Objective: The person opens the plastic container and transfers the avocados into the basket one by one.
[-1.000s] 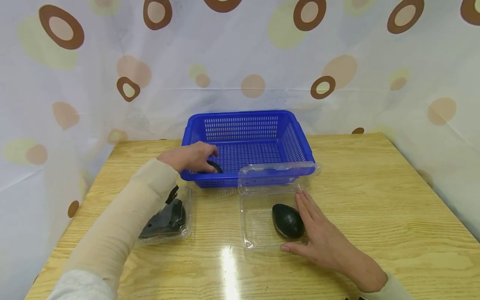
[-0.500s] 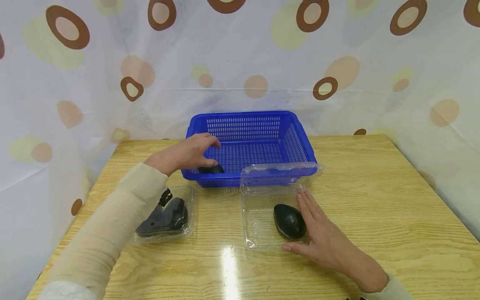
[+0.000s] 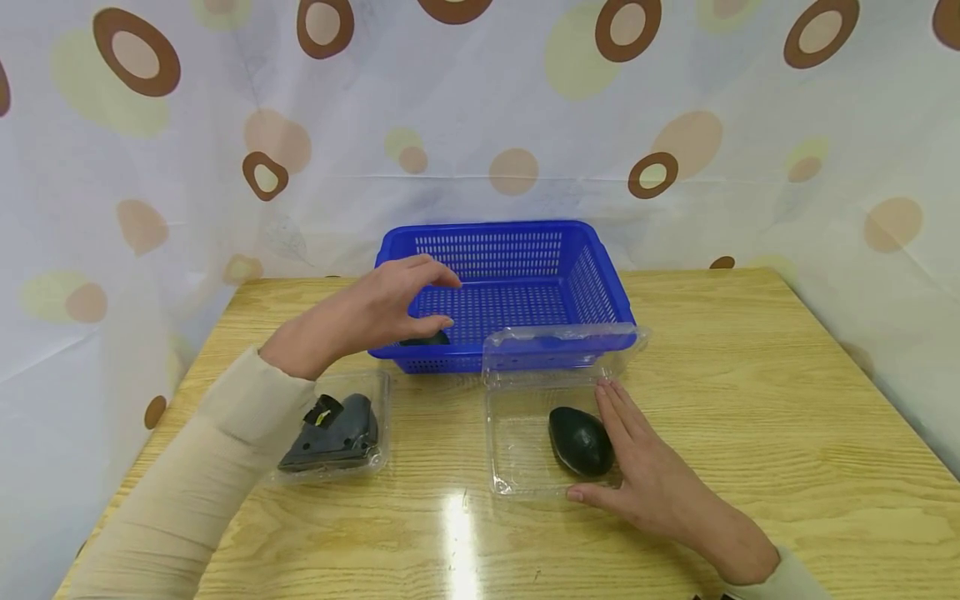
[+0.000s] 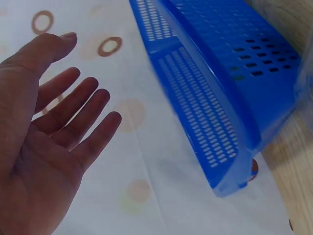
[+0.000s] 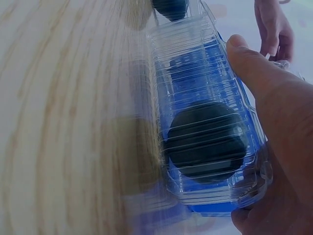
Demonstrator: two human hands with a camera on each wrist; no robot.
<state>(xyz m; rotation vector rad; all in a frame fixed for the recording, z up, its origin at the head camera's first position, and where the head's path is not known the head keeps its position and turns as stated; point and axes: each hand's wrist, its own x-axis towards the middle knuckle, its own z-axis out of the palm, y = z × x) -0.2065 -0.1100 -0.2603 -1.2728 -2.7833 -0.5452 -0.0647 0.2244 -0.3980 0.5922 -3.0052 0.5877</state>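
- Over the left end of the blue basket hangs the left hand, fingers spread and well parted from the thumb, gripping nothing!
- Just below that thumb, inside the basket by its near wall, sits a dark green fruit, mostly hidden; whether the thumb touches it, I cannot tell.
- Nearer the person than the basket's right half lies a clear plastic box, its lid raised across the basket's near rim.
- And there's the egg-shaped fruit, lying in that box, nearer than the basket!
- Here's the right hand, resting along the box's right side, fingers straight and close together, thumb spread away towards the near edge.
- Nearer than the basket's left corner, a second clear box holds dark pieces, partly behind a cream sleeve.
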